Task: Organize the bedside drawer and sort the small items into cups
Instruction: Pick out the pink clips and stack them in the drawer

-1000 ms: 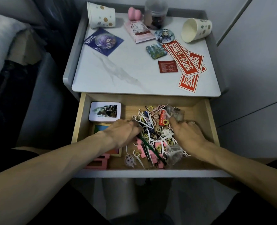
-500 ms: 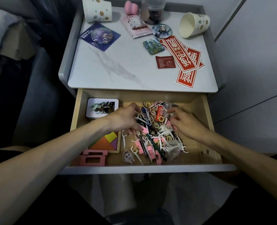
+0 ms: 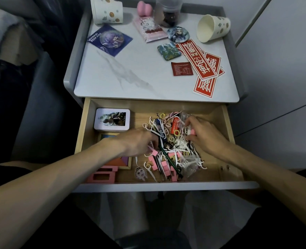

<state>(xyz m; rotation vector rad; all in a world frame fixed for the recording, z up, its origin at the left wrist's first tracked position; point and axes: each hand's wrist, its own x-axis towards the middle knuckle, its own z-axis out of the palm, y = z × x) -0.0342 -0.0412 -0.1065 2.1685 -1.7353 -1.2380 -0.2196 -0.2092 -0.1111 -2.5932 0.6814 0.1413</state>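
Tangle is the main risk. Floss picks, hair rings, clips and pink blocks lie hooked together in one pile (image 3: 172, 146) in the open drawer (image 3: 85, 126), so lifting one piece may pull others up and drop them on the floor.

The left hand (image 3: 138, 142) is dug into the left edge of the pile with its fingers curled down. The tips are hidden, so I cannot tell if they hold anything. A blind grab there may catch a sharp pick end. The right hand (image 3: 204, 135) is at the back right of the pile, and its fingers pinch a small pink piece (image 3: 191, 132). A thin plastic bag (image 3: 190, 166) lies in the pile near the front and I think it could be dragged along.

The cups are well apart from the pile, so each carry is long and small pieces may slip out of the hand.

On the worktop (image 3: 130, 74), the left cup (image 3: 105, 10) is at the back left. Its mouth does not show, so I cannot tell what is in it. The jar (image 3: 169, 13) holds something dark. The right cup (image 3: 213, 28) lies on its side, mouth toward the front left, and looks empty. Pieces put in it like this would roll out.

In the drawer, from the left, are a tin (image 3: 112, 119), a wooden puzzle tray (image 3: 123, 160) with coloured pieces, and pink frames (image 3: 102, 175) at the front. The pile fills the middle and right.
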